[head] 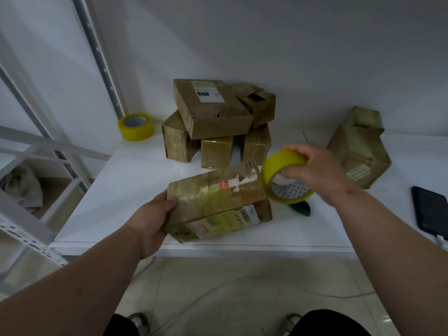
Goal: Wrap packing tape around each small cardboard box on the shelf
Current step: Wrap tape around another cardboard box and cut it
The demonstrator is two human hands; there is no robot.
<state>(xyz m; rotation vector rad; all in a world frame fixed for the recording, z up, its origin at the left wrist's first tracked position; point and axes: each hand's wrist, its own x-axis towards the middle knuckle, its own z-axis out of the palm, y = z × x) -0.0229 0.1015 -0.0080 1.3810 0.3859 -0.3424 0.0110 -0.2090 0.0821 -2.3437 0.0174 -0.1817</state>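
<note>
A small cardboard box (pixel 218 202) wrapped in shiny tape sits tilted near the front edge of the white shelf (pixel 126 185). My left hand (pixel 151 219) grips its left end. My right hand (pixel 315 170) holds a yellow roll of packing tape (pixel 278 175) just right of the box, fingers through the core. A clear strip of tape runs from the roll to the box's top. Behind it stands a pile of several boxes (pixel 215 122), some taped, the top one plain with a white label.
A second yellow tape roll (pixel 135 126) stands at the back left by the shelf post. Two taped boxes (pixel 358 151) sit at the right. A dark phone (pixel 431 212) with a cable lies at the right edge. A green object (pixel 301 207) lies under the roll.
</note>
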